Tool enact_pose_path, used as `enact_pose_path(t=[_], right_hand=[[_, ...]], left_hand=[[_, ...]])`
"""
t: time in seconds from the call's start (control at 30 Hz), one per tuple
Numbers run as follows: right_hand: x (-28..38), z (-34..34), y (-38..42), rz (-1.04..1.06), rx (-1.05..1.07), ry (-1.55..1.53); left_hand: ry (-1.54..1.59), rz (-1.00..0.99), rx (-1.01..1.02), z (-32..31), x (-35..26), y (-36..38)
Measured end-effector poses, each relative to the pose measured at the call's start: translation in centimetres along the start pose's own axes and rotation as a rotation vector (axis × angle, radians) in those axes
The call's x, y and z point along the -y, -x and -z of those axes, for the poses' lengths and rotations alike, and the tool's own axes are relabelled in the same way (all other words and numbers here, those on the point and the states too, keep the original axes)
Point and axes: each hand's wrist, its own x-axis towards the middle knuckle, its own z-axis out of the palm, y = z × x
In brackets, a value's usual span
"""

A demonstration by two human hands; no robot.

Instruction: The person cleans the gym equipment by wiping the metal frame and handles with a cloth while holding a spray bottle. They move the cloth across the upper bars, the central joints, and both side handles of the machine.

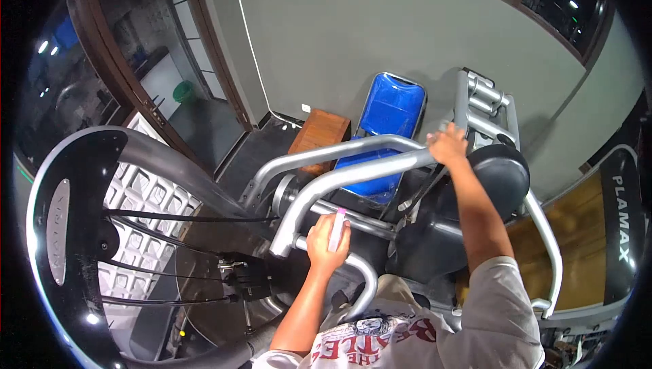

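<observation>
We see a bright blue folding chair (392, 106), a greenish-grey wall (407, 29), silver-grey tubing (339, 173), black padding (499, 177), a brown wooden box (319, 134), a green bin (183, 92), and a white shirt (387, 335) with dark red lettering and a black print.

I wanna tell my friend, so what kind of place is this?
Probably a gym: there's a big machine with bent silver bars, black padded cushions and black cables.
</observation>
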Motion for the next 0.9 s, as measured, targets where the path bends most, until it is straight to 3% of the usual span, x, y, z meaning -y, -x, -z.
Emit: enact_pose_path(t=[0.1, 0.2, 0.27, 0.37, 0.43, 0.5, 0.6, 0.7, 0.77, 0.8, 0.83, 0.9], right_hand=[[5.7, -2.8, 0.8, 0.083, 0.040, -0.074], [15.2, -1.3, 5.7, 0.391, 0.184, -0.290], [19.4, -1.2, 9.2, 0.478, -0.009, -0.257], [16.8, -0.7, 8.7, 0.514, 0.018, -0.374], [10.7, 0.7, 4.4, 0.376, 0.158, -0.152], [4.9, 0.2, 1.7, 0.192, 0.039, -0.005], [1.2, 1.2, -0.2, -0.034, 0.084, -0.084], [5.4, -1.2, 0.6, 0.059, 0.110, -0.046], [11.4, -0.1, 2.7, 0.195, 0.278, -0.025], [14.4, -2.8, 4.0, 0.319, 0.166, -0.061], [17.5, -3.0, 5.5, 0.384, 0.148, -0.229], [21.7, -1.2, 9.3, 0.449, 0.065, -0.280]], left_hand=[[0.072, 0.021, -0.029, 0.0, -0.2, 0.2], [0.096, 0.021, -0.040, 0.2, -0.7, 0.0], [0.087, 0.051, -0.037, 0.1, -0.5, 0.3], [0.100, 0.064, -0.051, 0.3, -1.2, 0.3], [0.084, 0.064, -0.075, 0.2, -0.8, 0.2], [0.069, 0.056, -0.056, 0.3, -0.9, 0.1], [-0.003, 0.010, -0.040, 0.4, -0.8, -0.2], [0.021, -0.001, -0.040, 0.4, -0.4, 0.0], [0.031, 0.018, -0.049, 0.4, -0.4, 0.1], [0.036, 0.026, -0.053, 0.4, -0.6, 0.2], [0.040, 0.030, -0.054, 0.3, -0.7, 0.4], [0.043, 0.037, -0.068, 0.4, -0.7, 0.5]])
